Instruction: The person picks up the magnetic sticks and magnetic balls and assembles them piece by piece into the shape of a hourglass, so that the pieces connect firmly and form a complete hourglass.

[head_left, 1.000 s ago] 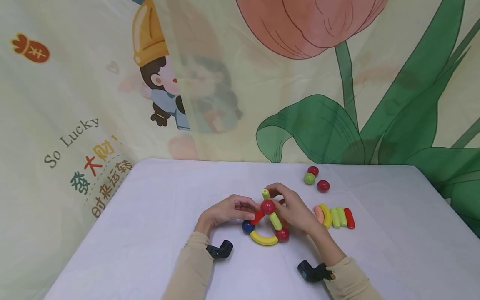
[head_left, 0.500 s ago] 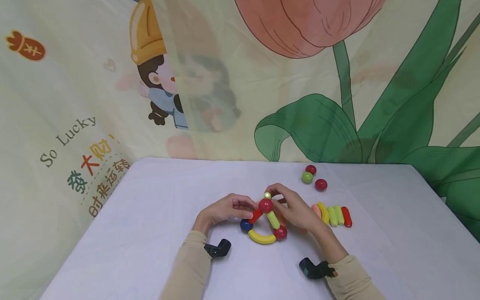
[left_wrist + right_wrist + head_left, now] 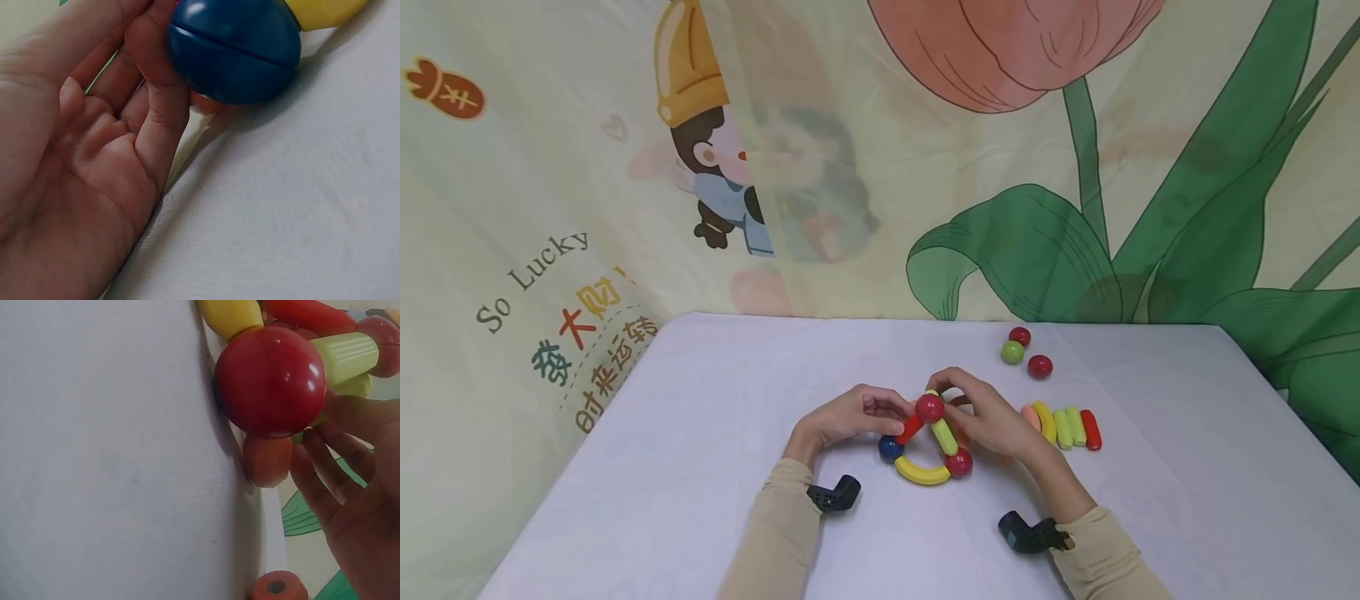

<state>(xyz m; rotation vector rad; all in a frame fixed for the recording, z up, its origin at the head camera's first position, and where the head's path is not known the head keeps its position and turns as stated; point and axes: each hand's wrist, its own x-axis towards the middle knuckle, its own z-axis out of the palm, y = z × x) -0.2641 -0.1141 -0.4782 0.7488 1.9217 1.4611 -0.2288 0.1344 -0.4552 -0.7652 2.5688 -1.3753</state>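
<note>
A structure of toy balls and rods stands between both hands. Its top is a red ball (image 3: 929,408); a red rod (image 3: 910,429) and a yellow-green rod (image 3: 944,437) slope down from it. Below, a yellow curved rod (image 3: 922,474) joins a blue ball (image 3: 891,448) to another red ball (image 3: 958,462). My left hand (image 3: 853,418) pinches the red rod by thumb and fingertips. Behind the top ball, my right hand (image 3: 992,419) holds a second yellow-green rod, mostly hidden. The right wrist view shows an orange rod (image 3: 267,461) against the lower red ball.
To the right lies a row of loose rods: a yellow curved rod (image 3: 1045,422), yellow-green ones, a red rod (image 3: 1091,430) and a partly covered pink one. Farther back are a green ball (image 3: 1012,352) and two red balls. A printed curtain (image 3: 835,283) borders the white table (image 3: 737,358).
The second yellow-green rod, earlier standing up above the top red ball, has tipped down behind it, with my right hand at it. My left hand stays at the red rod.
</note>
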